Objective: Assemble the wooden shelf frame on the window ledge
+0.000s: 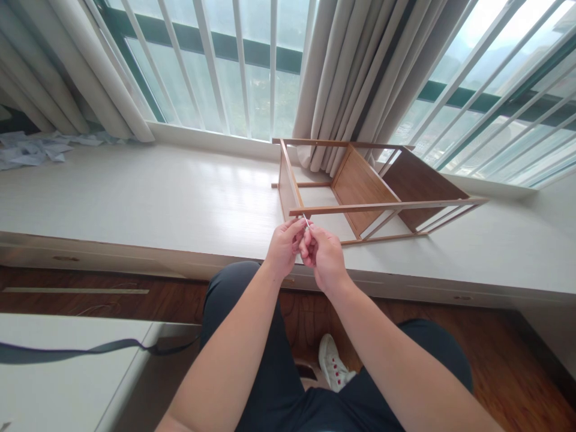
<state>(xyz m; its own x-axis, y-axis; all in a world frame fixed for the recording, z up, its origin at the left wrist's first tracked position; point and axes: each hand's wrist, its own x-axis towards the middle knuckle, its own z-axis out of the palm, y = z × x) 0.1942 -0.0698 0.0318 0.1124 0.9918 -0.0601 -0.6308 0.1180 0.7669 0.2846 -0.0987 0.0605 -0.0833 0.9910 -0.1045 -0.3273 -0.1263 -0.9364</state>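
Observation:
A brown wooden shelf frame [364, 209] with several boards lies on its side on the white ledge [180, 204]. My right hand [324, 251] is closed, its fingers pinching a thin silver metal rod [306, 221] whose upper end reaches the near left end of the frame's front rail. Beside it, my left hand [283, 245] is also closed, with thumb and fingertips pressed together just below that rail end. Whatever those fingertips hold is too small to make out. The two hands almost touch.
Beige curtains [342, 78] hang behind the frame, before barred windows. Crumpled white papers [33, 147] lie at the ledge's far left. Below are my knees and a white shoe [333, 363] on the wooden floor. A dark strap [90, 351] crosses a white surface at lower left.

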